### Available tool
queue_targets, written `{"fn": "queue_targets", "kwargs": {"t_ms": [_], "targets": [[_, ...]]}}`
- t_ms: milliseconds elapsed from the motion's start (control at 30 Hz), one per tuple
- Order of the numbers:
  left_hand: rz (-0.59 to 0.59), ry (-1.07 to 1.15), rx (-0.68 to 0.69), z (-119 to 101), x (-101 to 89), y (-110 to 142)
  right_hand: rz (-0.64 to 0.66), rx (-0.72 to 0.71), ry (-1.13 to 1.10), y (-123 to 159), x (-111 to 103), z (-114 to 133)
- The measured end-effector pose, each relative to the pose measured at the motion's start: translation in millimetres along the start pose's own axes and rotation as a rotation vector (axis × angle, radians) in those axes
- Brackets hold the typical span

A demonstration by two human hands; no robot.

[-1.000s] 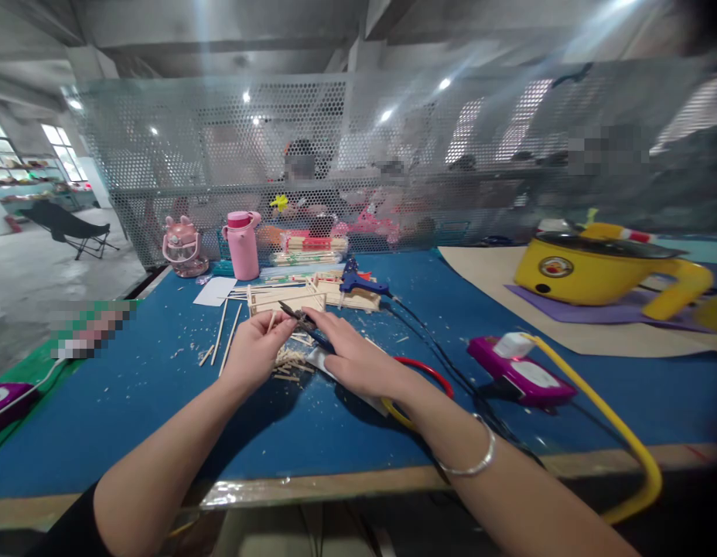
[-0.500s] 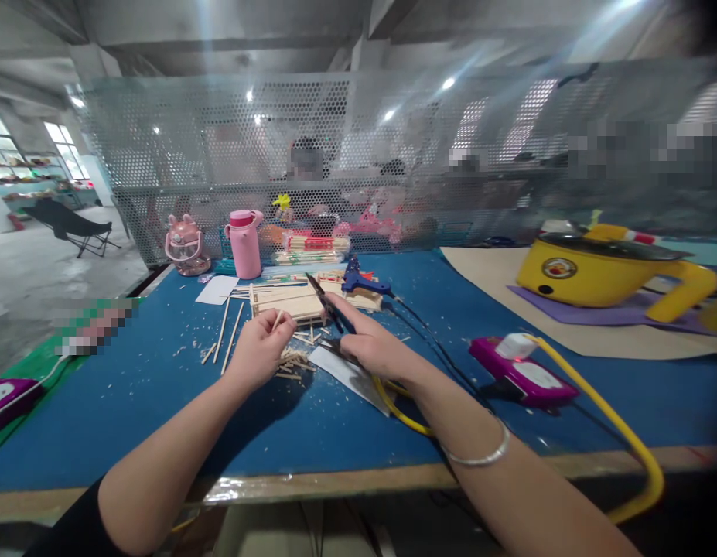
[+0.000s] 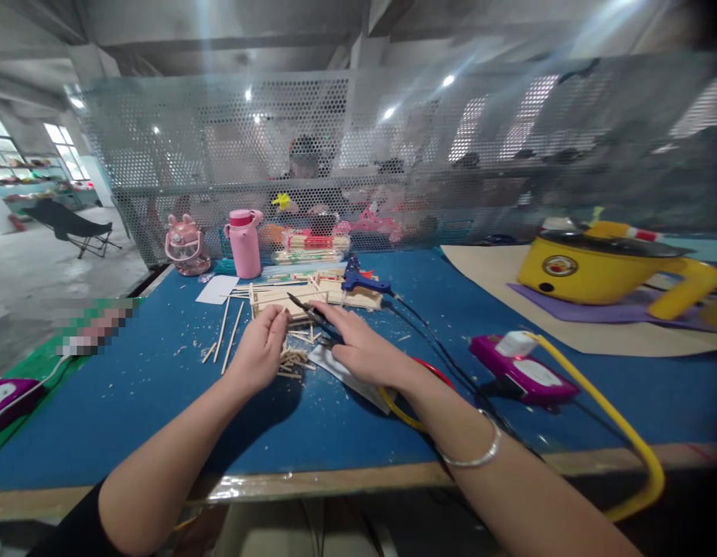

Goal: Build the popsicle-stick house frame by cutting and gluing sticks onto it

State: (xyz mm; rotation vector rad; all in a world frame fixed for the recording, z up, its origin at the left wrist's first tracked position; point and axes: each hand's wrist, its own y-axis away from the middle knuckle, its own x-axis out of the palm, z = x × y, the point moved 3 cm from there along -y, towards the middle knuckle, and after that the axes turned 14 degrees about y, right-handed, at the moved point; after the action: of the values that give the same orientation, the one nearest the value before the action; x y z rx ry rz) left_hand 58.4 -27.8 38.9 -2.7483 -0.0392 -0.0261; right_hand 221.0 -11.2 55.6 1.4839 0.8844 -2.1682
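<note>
My left hand [image 3: 261, 346] is closed in a pinch, with the pale end of a thin wooden stick [image 3: 285, 310] just showing at its fingertips. My right hand [image 3: 361, 340] is closed around dark-bladed shears [image 3: 309, 310], whose upper blade points left past my left fingertips. Curved yellow and red parts show by my right wrist; I cannot tell whether they are the shears' handles. Behind both hands lies a flat frame of pale wooden sticks [image 3: 265, 296]. Short cut pieces [image 3: 293, 360] are heaped beneath my hands, beside a white strip [image 3: 352, 377].
A blue hot glue gun [image 3: 361, 283] rests at the back, its cord running right. A pink bottle [image 3: 245, 247] and a pink jug [image 3: 184, 247] stand back left. Right are a purple power strip [image 3: 524, 375] and a yellow pot [image 3: 590, 271]. Perforated metal partition [image 3: 219, 155] stands behind.
The shears have moved left and slightly down, closer to my left fingertips. My left hand has turned, so less of the stick shows. A red curved part now shows by my right wrist.
</note>
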Motion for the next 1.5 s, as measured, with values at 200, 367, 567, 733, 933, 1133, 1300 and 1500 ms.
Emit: {"fn": "queue_targets", "kwargs": {"t_ms": [200,367,567,733,933,1133,1300,1500], "targets": [[0.042,0.064,0.041,-4,2.5,3,0.024,0.005,0.051,2,1,6],[0.022,0.037,0.040,-11,2.8,5,0.013,0.008,0.092,3,-2,6],[-0.009,-0.039,0.072,-16,0.8,5,-0.072,-0.042,0.185,4,-5,3],[0.004,-0.014,0.067,-9,-1.1,3,-0.073,-0.016,0.260,5,-7,6],[0.015,-0.023,0.085,-5,-1.5,2,-0.060,-0.031,0.244,5,-8,11],[0.014,0.002,0.083,-7,-0.7,3,-0.106,-0.039,0.241,5,-8,9],[0.003,0.024,0.060,-10,1.1,5,-0.175,-0.044,0.212,4,-7,7],[-0.012,0.031,0.071,-12,0.6,5,-0.261,-0.045,0.218,0,-4,8]]}}
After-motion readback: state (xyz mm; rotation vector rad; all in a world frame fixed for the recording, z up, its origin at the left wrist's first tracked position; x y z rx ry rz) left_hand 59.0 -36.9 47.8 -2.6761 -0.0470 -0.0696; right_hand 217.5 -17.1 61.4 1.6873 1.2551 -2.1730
